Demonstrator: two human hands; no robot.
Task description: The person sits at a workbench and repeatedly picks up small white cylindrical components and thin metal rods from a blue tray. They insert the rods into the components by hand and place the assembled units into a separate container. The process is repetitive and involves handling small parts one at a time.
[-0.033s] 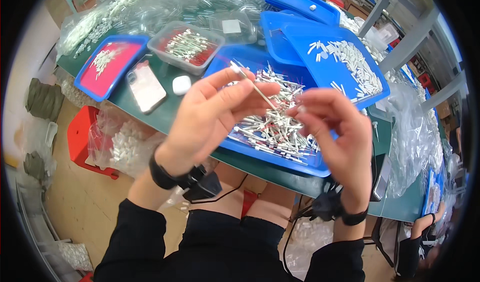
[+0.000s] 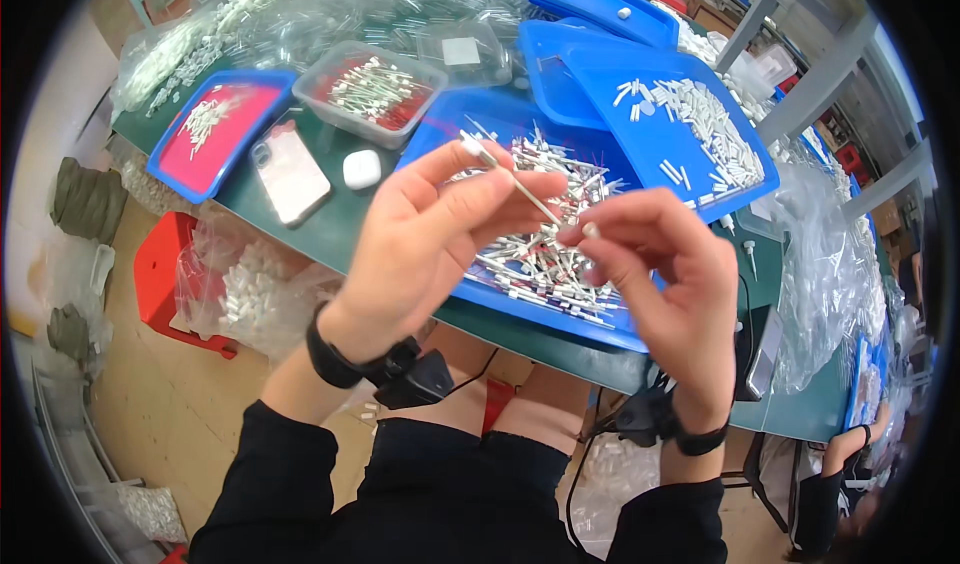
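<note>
Nothing has shifted since earlier: left hand [image 2: 440, 229] grip pinches thin white stick [image 2: 520, 189], right hand [image 2: 655, 269] grip pinches small cap [image 2: 590, 230] at its tip above blue tray [image 2: 560, 314]; joining step, needs fine alignment.

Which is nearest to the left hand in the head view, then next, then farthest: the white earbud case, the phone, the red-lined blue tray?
From the left hand:
1. White earbud case, just up-left of the fingers on the green table.
2. Phone, further left, lying flat.
3. Red-lined blue tray, far left by the table edge.
</note>
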